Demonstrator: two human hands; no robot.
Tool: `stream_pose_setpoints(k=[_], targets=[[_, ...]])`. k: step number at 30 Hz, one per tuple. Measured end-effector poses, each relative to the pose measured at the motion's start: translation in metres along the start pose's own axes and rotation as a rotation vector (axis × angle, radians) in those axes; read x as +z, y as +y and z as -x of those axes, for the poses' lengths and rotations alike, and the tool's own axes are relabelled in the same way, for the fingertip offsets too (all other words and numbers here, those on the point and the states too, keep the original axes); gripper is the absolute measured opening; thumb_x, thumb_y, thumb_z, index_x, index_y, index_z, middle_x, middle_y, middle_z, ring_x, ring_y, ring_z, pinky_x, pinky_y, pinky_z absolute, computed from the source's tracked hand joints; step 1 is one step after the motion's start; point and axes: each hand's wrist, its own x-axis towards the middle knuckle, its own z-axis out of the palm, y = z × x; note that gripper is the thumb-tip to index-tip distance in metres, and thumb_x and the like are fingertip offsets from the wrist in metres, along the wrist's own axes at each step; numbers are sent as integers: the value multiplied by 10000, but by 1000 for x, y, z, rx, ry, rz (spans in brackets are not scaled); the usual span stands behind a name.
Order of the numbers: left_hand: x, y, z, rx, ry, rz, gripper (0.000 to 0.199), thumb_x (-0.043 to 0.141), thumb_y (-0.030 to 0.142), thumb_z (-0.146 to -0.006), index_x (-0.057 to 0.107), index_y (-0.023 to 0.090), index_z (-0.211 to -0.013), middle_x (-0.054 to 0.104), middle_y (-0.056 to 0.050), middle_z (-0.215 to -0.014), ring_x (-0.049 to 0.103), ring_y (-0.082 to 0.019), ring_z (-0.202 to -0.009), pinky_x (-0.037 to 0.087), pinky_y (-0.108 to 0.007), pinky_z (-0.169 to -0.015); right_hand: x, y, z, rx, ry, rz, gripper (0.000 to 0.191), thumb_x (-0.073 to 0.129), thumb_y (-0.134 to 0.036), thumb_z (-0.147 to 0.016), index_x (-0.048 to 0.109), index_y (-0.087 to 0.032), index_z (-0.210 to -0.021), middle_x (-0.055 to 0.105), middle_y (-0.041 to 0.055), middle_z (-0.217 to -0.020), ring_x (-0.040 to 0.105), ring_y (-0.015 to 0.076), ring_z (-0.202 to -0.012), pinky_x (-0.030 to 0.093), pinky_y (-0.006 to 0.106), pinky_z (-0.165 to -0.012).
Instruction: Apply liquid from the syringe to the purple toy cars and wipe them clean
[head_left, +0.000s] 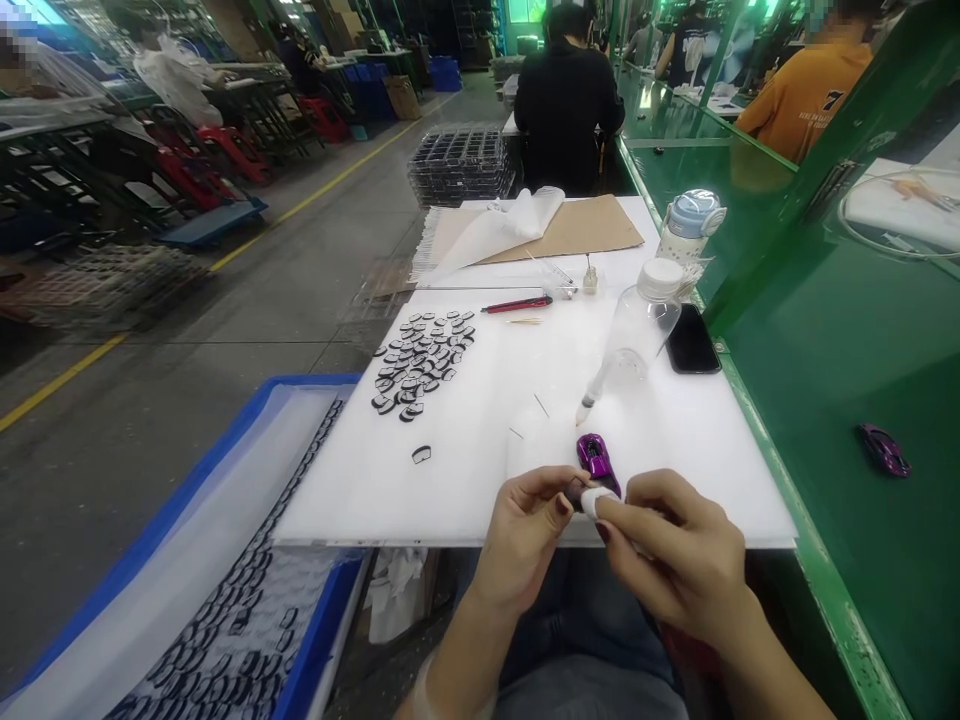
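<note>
My left hand is closed, pinching a small dark part between thumb and index finger. Against it my right hand brings its index fingertip, which has a white wrap of cloth or tape around it. The right thumb is bent in below, and whatever lies between those fingers is hidden. Just beyond both hands a purple toy car sits on the white table sheet. Past the car lie a pen-like applicator and two thin needle-like sticks.
Several small clear black-edged parts lie on the white table, near a red cutter knife. Clear bottle, phone and tumbler stand right. A blue tray is lower left; another purple car rests on the green bench.
</note>
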Motion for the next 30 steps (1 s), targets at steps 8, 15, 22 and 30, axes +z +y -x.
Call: stream_pose_setpoints(k=[8, 15, 22, 30], targets=[[-7, 7, 4, 467, 71, -882, 179, 811, 190, -769, 790, 221, -943, 777, -34, -865, 715, -162, -806, 587, -255, -765, -16, 23, 4, 345, 152, -24, 132, 625, -143, -892, 731, -198, -950, 612, 21, -799, 559, 100, -612, 393, 225, -465], [-1, -10, -7, 838, -16, -1371, 168, 706, 122, -849, 737, 123, -1014, 680, -69, -857, 649, -179, -802, 569, -297, -718, 8, 32, 7, 530, -16, 1, 122, 639, -240, -889, 740, -175, -908, 641, 25, -764, 606, 129, -627, 471, 252, -546], [-4, -5, -7, 671, -33, -1334, 214, 686, 187, -882, 713, 187, -1094, 654, -55, -944, 652, -180, -870, 572, -304, -798, 8, 36, 11, 545, -78, 12, 147, 639, -278, -893, 735, -171, -928, 655, 32, -771, 631, 148, -651, 492, 267, -570], [-3, -4, -8, 619, -17, -1363, 221, 617, 129, -899, 704, 173, -1097, 644, -93, -1060, 645, -201, -970, 567, -342, -872, 10, 34, 9, 545, -91, 1, 98, 655, -251, -880, 705, -182, -928, 659, 27, -783, 635, 150, -673, 485, 260, -587]])
